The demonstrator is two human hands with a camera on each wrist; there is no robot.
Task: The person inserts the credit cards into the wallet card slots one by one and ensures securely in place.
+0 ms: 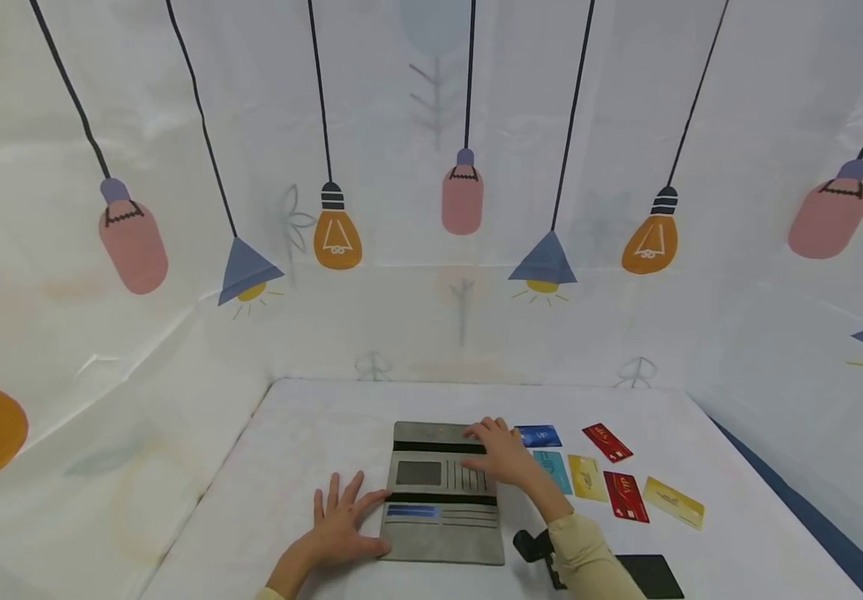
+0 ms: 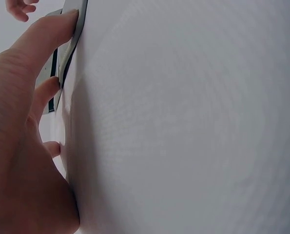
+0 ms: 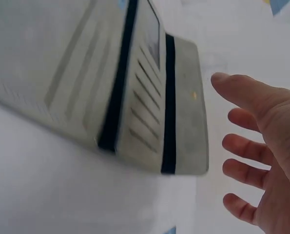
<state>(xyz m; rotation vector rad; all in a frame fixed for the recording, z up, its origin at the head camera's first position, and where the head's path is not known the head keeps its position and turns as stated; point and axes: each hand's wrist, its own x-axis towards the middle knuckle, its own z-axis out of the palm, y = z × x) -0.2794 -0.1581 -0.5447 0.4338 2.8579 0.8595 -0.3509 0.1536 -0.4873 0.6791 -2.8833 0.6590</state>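
A grey wallet (image 1: 469, 546) lies unfolded on the white table, showing slots, a dark window and two black bands. Blue card edges (image 1: 412, 511) show in its lower section. At the wallet's left edge, my left hand (image 1: 337, 529) rests with fingers spread; in the left wrist view its thumb (image 2: 62, 27) and a finger touch that edge. My right hand (image 1: 502, 454) is over the wallet's upper right corner, fingers slightly bent and holding nothing. The right wrist view has this hand (image 3: 281, 141) apart from the wallet (image 3: 188, 97), thumb away from the other fingers.
Right of the wallet lie several cards: blue (image 1: 539, 436), teal (image 1: 554, 471), yellow (image 1: 587, 477), two red including one (image 1: 626, 497) nearer me, and another yellow (image 1: 674, 502). A black flat object (image 1: 652, 575) is partly behind my right sleeve. Printed cloth walls surround the table.
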